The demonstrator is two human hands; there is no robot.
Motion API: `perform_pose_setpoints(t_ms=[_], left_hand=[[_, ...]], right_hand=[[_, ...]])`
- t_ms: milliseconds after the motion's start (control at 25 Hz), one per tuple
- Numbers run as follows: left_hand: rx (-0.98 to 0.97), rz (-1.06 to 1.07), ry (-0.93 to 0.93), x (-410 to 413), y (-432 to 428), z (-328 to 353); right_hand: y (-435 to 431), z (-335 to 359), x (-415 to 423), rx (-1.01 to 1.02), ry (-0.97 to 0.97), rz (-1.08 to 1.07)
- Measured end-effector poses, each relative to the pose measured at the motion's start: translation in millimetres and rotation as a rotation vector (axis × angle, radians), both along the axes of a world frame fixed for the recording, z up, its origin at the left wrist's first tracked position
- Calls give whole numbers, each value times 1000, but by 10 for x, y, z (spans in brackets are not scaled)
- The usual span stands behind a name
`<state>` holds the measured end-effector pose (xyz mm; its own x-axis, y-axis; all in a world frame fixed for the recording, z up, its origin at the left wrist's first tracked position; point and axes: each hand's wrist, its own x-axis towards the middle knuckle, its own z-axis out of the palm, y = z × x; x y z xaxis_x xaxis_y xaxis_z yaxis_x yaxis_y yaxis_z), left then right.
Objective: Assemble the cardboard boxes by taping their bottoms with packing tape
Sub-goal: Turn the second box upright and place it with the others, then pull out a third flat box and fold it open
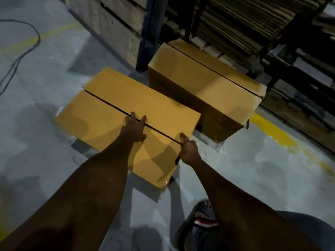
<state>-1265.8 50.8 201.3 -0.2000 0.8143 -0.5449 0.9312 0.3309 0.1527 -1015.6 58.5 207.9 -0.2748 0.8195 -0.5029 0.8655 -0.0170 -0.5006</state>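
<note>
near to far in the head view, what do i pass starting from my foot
shoe → nearer cardboard box → farther cardboard box → stacked flat cardboard

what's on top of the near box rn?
Only hands: left hand flat across the open seam, right hand at its near end. The inside is hidden by the closed flaps.
</note>
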Motion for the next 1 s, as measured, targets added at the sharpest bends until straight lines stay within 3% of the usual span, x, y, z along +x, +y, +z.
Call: perform_pose_setpoints(t_ms=[200,480,720,1000], left_hand=[[0,5,79,240,21,188],[329,-298,41,1726,603,1139],[576,-654,46,4247,844,2171],[619,-1028,-70,7650,117,2485]], right_hand=[[258,338,141,154,-85,225],[551,1280,1339,433,-208,152],[270,2041,3500,663,-369,-170],[-945,2204,6442,645,-496,-548]])
